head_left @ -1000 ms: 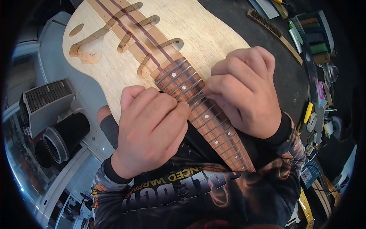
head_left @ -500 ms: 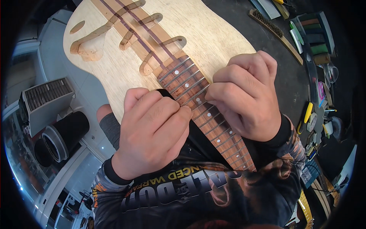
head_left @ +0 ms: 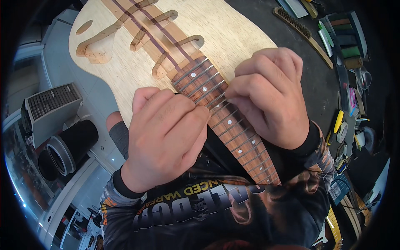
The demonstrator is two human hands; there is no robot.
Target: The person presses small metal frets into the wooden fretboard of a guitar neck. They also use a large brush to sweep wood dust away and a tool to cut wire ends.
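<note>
An unfinished pale wooden guitar body (head_left: 227, 31) lies before me, with routed cavities and dark stripes down its middle. Its brown fingerboard (head_left: 235, 137), with metal frets and white dot inlays, runs down toward my chest. My left hand (head_left: 166, 133) is closed in a pinch at the fingerboard's left edge, its fingertips over the frets. Across from it, my right hand (head_left: 271, 96) pinches at the right edge, thumb and forefinger pressed together by the wood. Whatever lies between the fingertips of either hand is hidden or too small to name.
On the dark bench at right lie a wooden-handled wire brush (head_left: 298, 25), a yellow-handled tool (head_left: 338, 121) and several small tools. Another guitar neck (head_left: 333, 227) shows at lower right. To the left, a black cylinder (head_left: 77, 141) and a slotted grey box (head_left: 54, 102) stand by the floor.
Both hands have moved slightly up the fingerboard toward the guitar body, still pinched at its edges. The guitar has shifted a little upward in the view.
</note>
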